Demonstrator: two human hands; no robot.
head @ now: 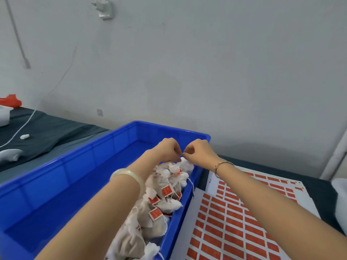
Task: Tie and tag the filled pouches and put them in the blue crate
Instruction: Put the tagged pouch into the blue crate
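Both my hands hang over the far end of the blue crate (pixel 75 160). My left hand (pixel 167 150) and right hand (pixel 199 150) are curled, with the fingertips (pixel 178 153) of each pinched tight and almost meeting. I take it they pinch the drawstring of the pouch (pixel 187 165) just below my right hand, though the thread is too thin to make out. That pouch sits on top of the pile of pouches (pixel 159 203) along the right wall of the crate. Most of those carry red tags (pixel 167 190).

I judge the pouch to be light and soft, a thin cloth bag of loose filling that sags and changes shape when lifted. The body gives nothing firm to hold, so the gathered white neck is the place to take it, with the string pulled sideways from both ends. The cloth looks dry and not slippery. The thread is fine, so a hard tug could snap it or tear the neck.

The rest of the crate floor shows bare blue plastic, smooth and stiff. To my right a sheet of red labels (pixel 234 222) lies flat, touching the crate's side. Underneath is a dark cloth (pixel 47 132) over the table, with a white cable (pixel 24 124) trailing across it at the far left. Behind everything stands a plain grey wall (pixel 206 72).
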